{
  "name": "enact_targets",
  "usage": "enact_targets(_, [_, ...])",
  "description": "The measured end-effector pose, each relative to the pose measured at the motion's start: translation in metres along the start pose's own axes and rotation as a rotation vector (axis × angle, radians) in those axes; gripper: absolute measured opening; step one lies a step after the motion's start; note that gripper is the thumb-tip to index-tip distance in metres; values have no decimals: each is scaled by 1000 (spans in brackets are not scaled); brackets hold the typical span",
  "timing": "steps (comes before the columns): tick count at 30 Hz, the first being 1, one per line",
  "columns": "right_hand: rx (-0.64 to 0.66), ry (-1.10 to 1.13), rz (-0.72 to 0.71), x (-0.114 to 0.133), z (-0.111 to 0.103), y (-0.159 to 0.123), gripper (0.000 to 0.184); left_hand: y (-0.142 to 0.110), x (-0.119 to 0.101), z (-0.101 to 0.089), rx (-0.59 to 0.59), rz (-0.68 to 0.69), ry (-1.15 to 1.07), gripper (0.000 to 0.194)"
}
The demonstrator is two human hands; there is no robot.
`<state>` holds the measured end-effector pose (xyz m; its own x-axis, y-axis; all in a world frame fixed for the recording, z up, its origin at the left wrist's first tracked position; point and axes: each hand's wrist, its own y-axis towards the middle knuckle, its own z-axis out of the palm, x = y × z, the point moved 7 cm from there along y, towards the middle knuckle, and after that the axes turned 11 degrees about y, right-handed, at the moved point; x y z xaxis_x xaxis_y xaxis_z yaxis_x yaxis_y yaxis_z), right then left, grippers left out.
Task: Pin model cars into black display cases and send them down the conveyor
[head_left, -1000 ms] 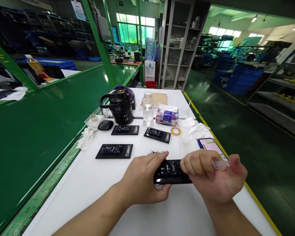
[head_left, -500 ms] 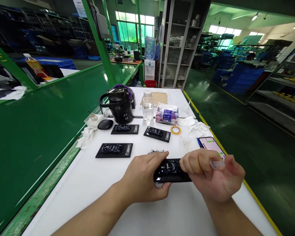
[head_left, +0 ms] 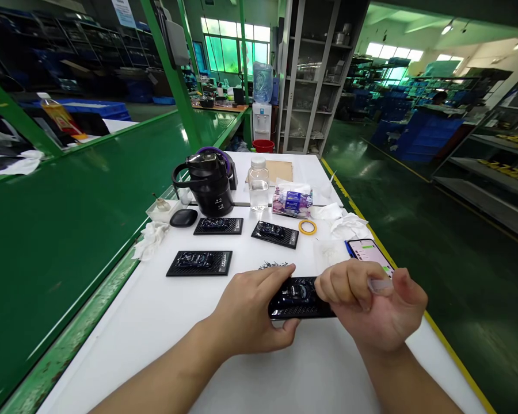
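Note:
My left hand grips the left end of a black carbon-patterned plate, thumb along the near edge and fingers over the far one. On that plate sits a glossy dark model car. My right hand is closed over the plate's right end, fingers curled, hiding that part. A translucent whitish strip pokes out between its fingers and thumb; its kind is unclear. Several similar plates with model cars, such as the left plate, lie beyond my hands.
Small black bits lie just past the held plate. Farther back are a yellow tape roll, a phone, crumpled tissues, a tissue pack, a clear bottle, a black jug and a black mouse.
The whole view has shifted slightly. Both hands keep the same hold on the plate and the strip.

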<state>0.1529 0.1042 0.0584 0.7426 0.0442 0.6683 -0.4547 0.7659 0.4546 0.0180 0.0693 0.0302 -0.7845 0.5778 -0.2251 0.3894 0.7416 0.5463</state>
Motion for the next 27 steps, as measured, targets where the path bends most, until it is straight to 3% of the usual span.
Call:
enact_targets(5, [40, -138, 37, -10, 1, -2, 60, -1, 4, 7, 47, -20, 40, 69])
enact_targets(9, [38, -333, 131, -21, -7, -2, 54, 0, 13, 18, 239, -126, 108, 73])
enact_targets(12, [-227, -375, -90, 4, -43, 5, 38, 0, 20, 16, 367, -192, 114, 79])
enact_targets(15, [-508, -547, -261, 27, -90, 8, 33, -1, 22, 9, 448, -160, 33, 82])
enact_targets(17, [-580, -637, -255, 27, -116, 12, 35, -3, 23, 6, 494, -139, -12, 82])
enact_targets(20, [-625, -789, -133, 10, -142, 16, 38, -6, 23, 8, 540, -119, -28, 77])
enact_targets(23, [-669, -941, -82, 0, -146, 13, 39, -9, 18, 13, 578, -80, -8, 77])
enact_targets(25, [-737, -1018, -172, 8, -137, 4, 46, -10, 16, 13, 591, -66, 3, 80])
enact_targets(27, [-713, -1132, -248, 17, -119, -3, 49, -10, 19, 10, 586, -81, -18, 78])
